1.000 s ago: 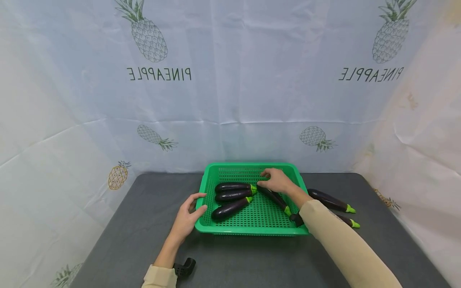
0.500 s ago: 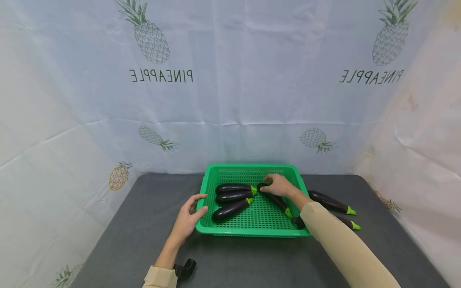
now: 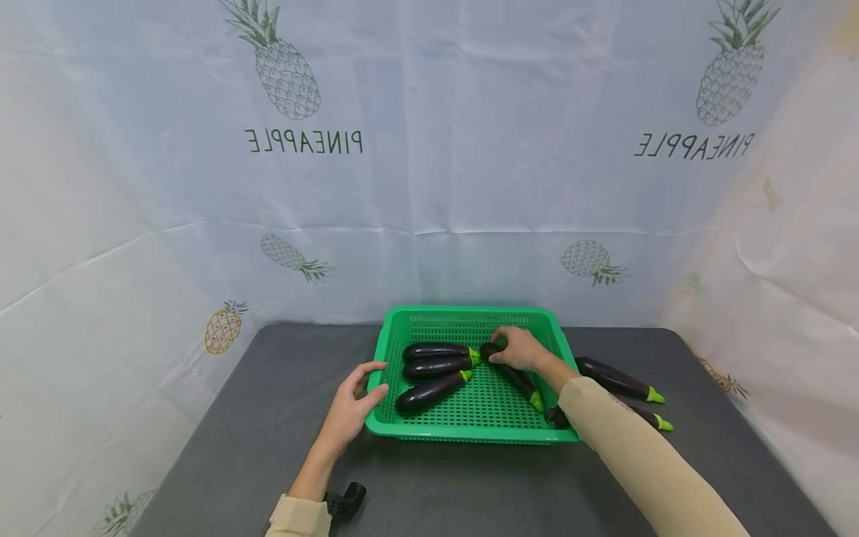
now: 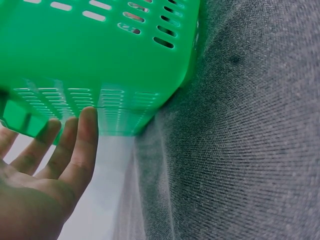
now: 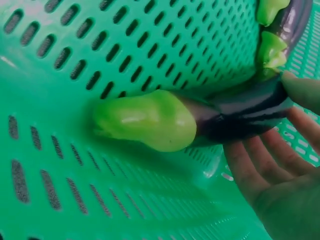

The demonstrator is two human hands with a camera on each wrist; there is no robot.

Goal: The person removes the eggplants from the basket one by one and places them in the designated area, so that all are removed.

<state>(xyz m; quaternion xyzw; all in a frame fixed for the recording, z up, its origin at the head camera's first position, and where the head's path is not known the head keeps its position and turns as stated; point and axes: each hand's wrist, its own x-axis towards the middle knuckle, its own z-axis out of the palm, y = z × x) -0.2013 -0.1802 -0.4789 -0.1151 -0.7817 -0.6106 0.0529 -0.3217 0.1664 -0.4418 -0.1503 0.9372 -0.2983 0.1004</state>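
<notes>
A dark purple eggplant (image 3: 517, 379) with a green stem cap lies slanted in the right half of the green basket (image 3: 470, 432). My right hand (image 3: 520, 349) grips it near its rounded far end; in the right wrist view, the thumb is on one side of the eggplant (image 5: 240, 117) and the fingers are on the other. Its cap points toward the basket's near right corner. At the basket's left side, my left hand (image 3: 345, 412) has loosely spread, relaxed fingers, fingertips right at the rim and outer wall. Three more eggplants (image 3: 432, 393) lie side by side in the basket's left half, caps rightward.
Two eggplants (image 3: 619, 379) lie on the dark grey table (image 3: 463, 492) right of the basket, one partly hidden by the right sleeve (image 3: 624, 440). A white curtain (image 3: 429, 164) with pineapple prints hangs behind the table. Black wrist cameras (image 3: 345, 500) are worn on both wrists.
My right hand has shifted slightly rightward and nearer, its fingers now around the eggplant's end. That eggplant has moved a little. My left hand stays at the basket's left side.
</notes>
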